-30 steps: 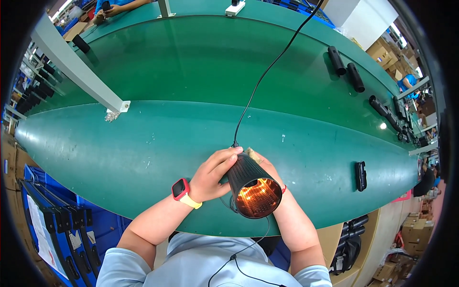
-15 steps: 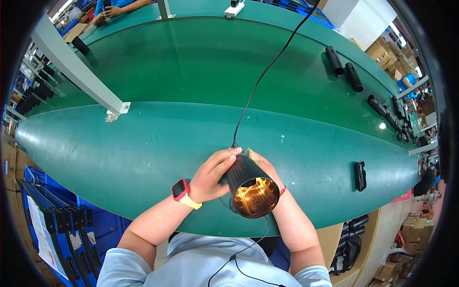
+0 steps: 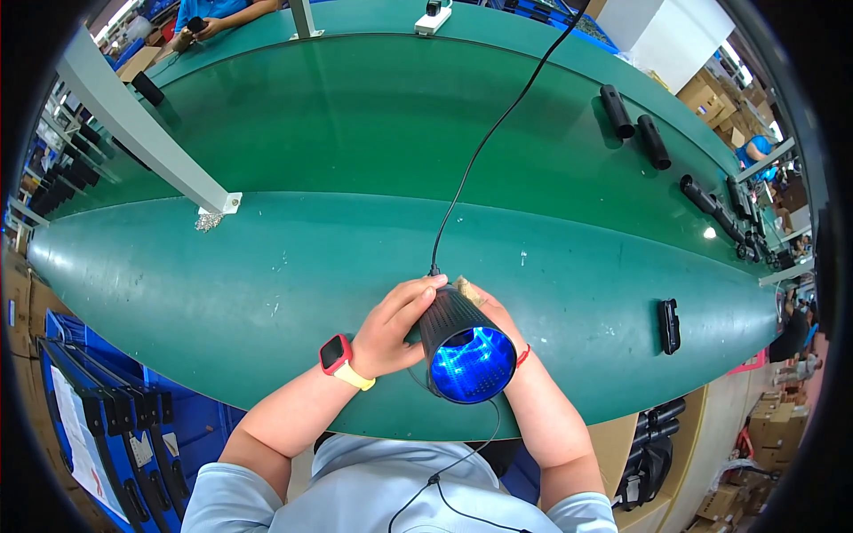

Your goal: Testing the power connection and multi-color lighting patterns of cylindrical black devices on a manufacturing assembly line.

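Here, a white sheet (image 3: 75,435) shows at the lower left, any writing on it too small to read. The left hand (image 3: 391,327) and right hand (image 3: 498,313) hold a black perforated cylinder (image 3: 447,318) between them, over the near part of the green surface (image 3: 293,284), its open end tilted toward the wearer. Its inside glows blue, against amber in the earlier frame; the grip is unchanged. Beyond, a black cord (image 3: 459,194) runs away from its far end, and black tubes (image 3: 653,142) lie farther off, rightward.

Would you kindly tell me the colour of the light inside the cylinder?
The light is blue, best seen in the head view.
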`<act>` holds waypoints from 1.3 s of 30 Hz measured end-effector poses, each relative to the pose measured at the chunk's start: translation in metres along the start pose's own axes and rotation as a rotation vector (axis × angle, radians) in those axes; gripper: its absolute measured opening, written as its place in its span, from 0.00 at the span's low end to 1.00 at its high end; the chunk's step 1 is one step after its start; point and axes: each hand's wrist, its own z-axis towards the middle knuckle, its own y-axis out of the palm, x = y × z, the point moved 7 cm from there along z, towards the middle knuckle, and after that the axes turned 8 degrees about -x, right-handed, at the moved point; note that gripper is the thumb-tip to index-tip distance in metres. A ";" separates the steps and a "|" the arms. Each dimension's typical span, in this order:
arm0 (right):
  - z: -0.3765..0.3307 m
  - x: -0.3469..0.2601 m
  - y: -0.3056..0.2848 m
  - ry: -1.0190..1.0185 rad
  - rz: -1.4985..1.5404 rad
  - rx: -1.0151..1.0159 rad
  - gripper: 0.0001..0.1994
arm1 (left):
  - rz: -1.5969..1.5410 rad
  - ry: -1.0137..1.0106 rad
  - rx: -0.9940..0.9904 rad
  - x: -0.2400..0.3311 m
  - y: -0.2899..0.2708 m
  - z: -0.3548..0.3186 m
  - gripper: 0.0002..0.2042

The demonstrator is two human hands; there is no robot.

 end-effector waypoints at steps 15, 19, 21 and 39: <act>0.004 0.006 0.012 0.092 0.003 -0.137 0.08 | 0.035 -0.311 0.009 -0.009 0.003 -0.005 0.33; -0.003 0.009 0.025 0.146 0.045 -0.294 0.06 | -0.062 -0.319 0.023 0.000 0.001 -0.010 0.35; -0.004 0.015 0.022 0.147 0.052 -0.316 0.06 | 0.004 -0.255 -0.001 0.007 0.002 -0.008 0.36; 0.001 -0.001 0.018 -0.143 -0.167 -0.259 0.11 | -0.625 -0.316 0.484 -0.007 -0.001 -0.010 0.41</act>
